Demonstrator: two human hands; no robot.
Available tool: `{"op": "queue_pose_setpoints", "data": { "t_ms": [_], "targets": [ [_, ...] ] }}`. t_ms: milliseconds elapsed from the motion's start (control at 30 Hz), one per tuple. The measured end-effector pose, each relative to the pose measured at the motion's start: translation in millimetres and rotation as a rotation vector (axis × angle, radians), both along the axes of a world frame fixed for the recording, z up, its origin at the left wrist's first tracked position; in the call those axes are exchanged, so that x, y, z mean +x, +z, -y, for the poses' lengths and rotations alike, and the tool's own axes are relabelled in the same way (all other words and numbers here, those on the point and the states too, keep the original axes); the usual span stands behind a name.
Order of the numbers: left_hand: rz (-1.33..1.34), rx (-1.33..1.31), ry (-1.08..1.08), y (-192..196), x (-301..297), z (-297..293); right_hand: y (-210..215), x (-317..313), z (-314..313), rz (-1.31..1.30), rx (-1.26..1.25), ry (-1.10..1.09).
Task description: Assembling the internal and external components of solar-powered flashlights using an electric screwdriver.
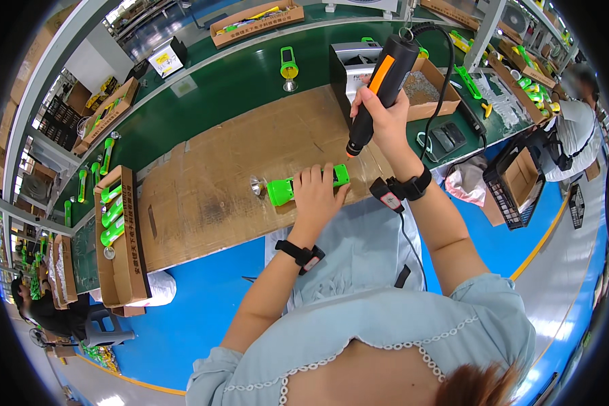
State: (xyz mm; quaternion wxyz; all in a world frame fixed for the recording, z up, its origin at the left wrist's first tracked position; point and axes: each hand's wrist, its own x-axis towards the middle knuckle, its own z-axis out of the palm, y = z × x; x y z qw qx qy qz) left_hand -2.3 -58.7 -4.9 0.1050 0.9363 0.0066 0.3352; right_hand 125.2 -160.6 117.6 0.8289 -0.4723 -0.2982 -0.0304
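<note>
My left hand [314, 194] presses down on a green flashlight body [280, 192], its fingers wrapped over the top. The flashlight lies on a brown cardboard sheet, with a clear and silver reflector piece [257, 186] at its left end. My right hand [384, 116] grips a black electric screwdriver [391, 71] with an orange stripe, held tilted and hanging from a hook and cord. Its orange-ringed tip points down, a little above and to the right of the flashlight's right end, apart from it. Any screw at the tip is too small to make out.
Left of the cardboard sheet [216, 149] stands a carton [120, 284] with several green flashlights. A yellow-green flashlight [288, 68] lies on the green bench beyond. A metal machine [348, 68] and a carton of small screws [419, 91] stand behind the screwdriver. A person [575, 128] sits far right.
</note>
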Motion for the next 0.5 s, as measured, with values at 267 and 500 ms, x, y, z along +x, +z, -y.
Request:
{"op": "queue_pose_setpoints", "data": {
  "t_ms": [267,500],
  "targets": [
    [0.013,-0.005,-0.001,1.2,1.3,0.4,23.7,65.3,15.8,0.250,-0.026,-0.652],
    [0.006,0.009,0.000,1.5,2.0,-0.5,26.5,97.9,14.9,0.179,0.023,-0.607]
  ]
}}
